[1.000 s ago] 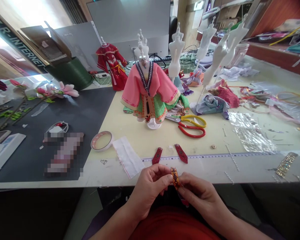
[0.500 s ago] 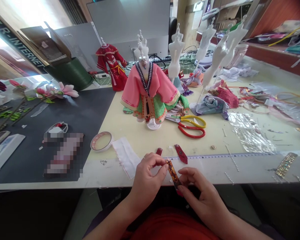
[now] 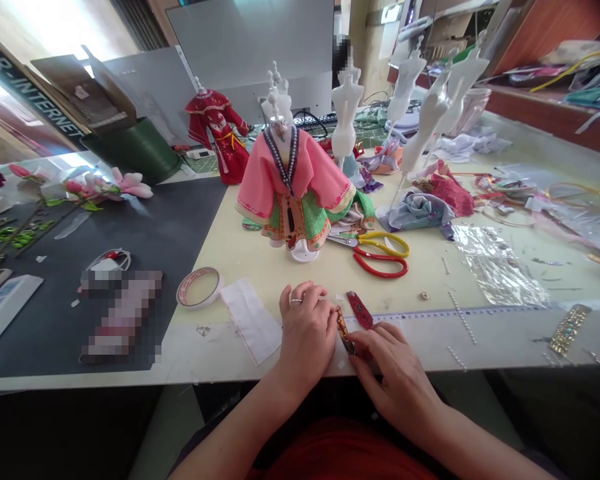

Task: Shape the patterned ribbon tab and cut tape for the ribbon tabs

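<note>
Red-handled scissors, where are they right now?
The red-handled scissors lie on the cream table, right of the pink-robed doll mannequin, touching the yellow-handled scissors.

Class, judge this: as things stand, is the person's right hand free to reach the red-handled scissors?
Probably not at once: the right hand pins a patterned strip with the left hand. The table between it and the red-handled scissors looks unobstructed.
</note>
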{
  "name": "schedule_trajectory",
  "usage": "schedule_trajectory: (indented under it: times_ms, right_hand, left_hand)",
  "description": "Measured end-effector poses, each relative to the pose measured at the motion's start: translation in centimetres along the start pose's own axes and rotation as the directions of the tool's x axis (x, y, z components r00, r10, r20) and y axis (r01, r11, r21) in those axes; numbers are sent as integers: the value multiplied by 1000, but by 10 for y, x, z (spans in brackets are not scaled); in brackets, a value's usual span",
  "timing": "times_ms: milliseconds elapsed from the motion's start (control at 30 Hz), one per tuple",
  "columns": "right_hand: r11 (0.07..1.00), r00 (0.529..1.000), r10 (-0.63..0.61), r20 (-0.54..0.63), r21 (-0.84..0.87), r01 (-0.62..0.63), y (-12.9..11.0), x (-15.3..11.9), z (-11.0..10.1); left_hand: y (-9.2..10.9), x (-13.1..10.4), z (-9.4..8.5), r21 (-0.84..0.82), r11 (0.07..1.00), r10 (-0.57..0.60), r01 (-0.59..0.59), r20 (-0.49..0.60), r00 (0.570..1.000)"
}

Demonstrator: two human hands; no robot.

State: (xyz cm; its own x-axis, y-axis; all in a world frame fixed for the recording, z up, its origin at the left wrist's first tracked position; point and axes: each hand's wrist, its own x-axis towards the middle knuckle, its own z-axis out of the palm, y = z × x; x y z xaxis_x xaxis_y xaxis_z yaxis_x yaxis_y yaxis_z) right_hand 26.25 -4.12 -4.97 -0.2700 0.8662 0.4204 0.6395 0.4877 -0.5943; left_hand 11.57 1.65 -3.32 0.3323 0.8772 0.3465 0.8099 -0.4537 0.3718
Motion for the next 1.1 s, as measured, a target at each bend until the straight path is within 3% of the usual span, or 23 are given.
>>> schedule_trajectory:
  times_ms: [500, 633, 833, 1100]
  right_hand:
    - [994, 999, -24, 33, 108, 20, -4, 0, -5]
    - [997, 998, -66, 2, 35, 66, -4, 0, -6]
    - [988, 990, -132, 49, -72, 136, -4, 1, -5]
    - [987, 989, -142, 38, -68, 144, 2, -2, -6]
  left_hand:
    - [-4, 2, 4, 52, 997, -56, 55, 10, 998]
    - [-5, 2, 5, 40, 998, -54, 54, -23, 998]
    - [-7, 2, 4, 38, 999, -32, 33, -20, 999]
    - [-27, -3, -21, -46, 999, -1, -3, -82, 997]
